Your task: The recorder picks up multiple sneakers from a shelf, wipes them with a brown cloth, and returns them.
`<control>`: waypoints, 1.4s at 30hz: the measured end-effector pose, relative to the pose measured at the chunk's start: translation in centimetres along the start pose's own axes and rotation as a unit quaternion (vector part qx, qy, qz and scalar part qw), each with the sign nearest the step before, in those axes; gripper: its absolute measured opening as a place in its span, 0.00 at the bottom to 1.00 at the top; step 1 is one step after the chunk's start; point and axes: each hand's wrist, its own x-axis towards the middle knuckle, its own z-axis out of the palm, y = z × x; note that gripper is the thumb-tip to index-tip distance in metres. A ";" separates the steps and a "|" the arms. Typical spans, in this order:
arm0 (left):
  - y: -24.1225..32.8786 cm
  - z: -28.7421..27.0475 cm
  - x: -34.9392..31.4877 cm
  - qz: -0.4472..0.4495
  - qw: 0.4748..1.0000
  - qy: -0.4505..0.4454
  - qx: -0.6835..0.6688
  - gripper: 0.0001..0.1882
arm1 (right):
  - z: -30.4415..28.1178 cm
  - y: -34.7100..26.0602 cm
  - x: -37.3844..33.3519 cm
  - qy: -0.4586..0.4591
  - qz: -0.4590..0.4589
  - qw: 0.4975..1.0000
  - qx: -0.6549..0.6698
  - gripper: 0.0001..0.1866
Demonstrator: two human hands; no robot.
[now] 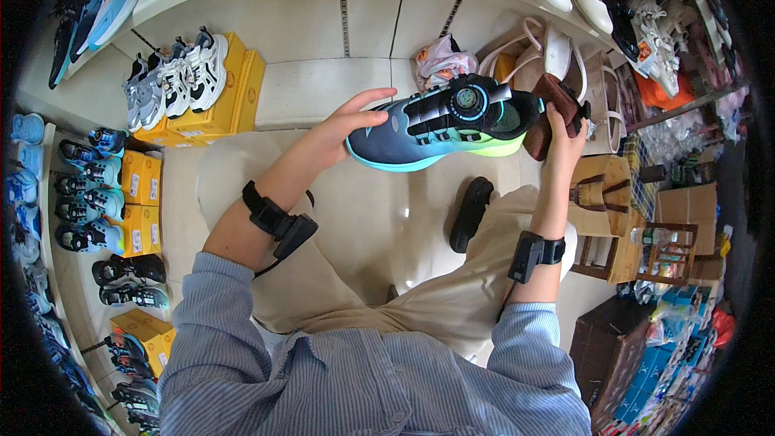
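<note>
A sneaker [432, 125] hangs level above my lap, its toe to the left and its heel to the right. It fades from dark blue to bright green, with a round dial on its tongue. My left hand [349, 123] holds the toe, thumb on the upper and the other fingers reaching past the far side. At the heel, my right hand [563, 133] is closed around a dark brown, soft-looking cloth [542, 145], which is up against the back of the shoe. The right fingertips are partly hidden, so I cannot tell whether they also grip the heel.
Yellow shoeboxes [249, 85] with grey and white sneakers [192, 73] stand at the far left. More sneakers [93, 190] line the left side. A pink bundle [444, 60] and a white bag [557, 52] lie beyond the shoe. A wooden stool [604, 194] stands at the right.
</note>
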 end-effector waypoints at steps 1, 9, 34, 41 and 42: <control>-0.2 0.0 -0.1 -0.006 0.999 -0.032 -0.006 0.27 | -0.2 0.2 0.0 0.000 -0.001 1.000 -0.001 0.19; -1.1 -0.6 0.2 -0.027 0.999 -0.026 -0.020 0.26 | 0.7 0.9 -1.7 -0.046 -0.177 0.975 -0.124 0.25; -3.0 -0.8 2.8 -0.049 0.993 0.102 -0.022 0.28 | 7.3 -0.3 -10.8 -0.323 -0.472 0.791 -0.217 0.28; -1.7 -0.2 2.4 -0.060 0.994 0.095 -0.009 0.30 | 7.3 -1.3 -9.7 -0.345 -0.451 0.794 -0.215 0.30; -1.5 0.2 1.8 -0.053 0.995 0.084 -0.023 0.30 | 6.9 -1.3 -9.4 -0.351 -0.435 0.796 -0.233 0.30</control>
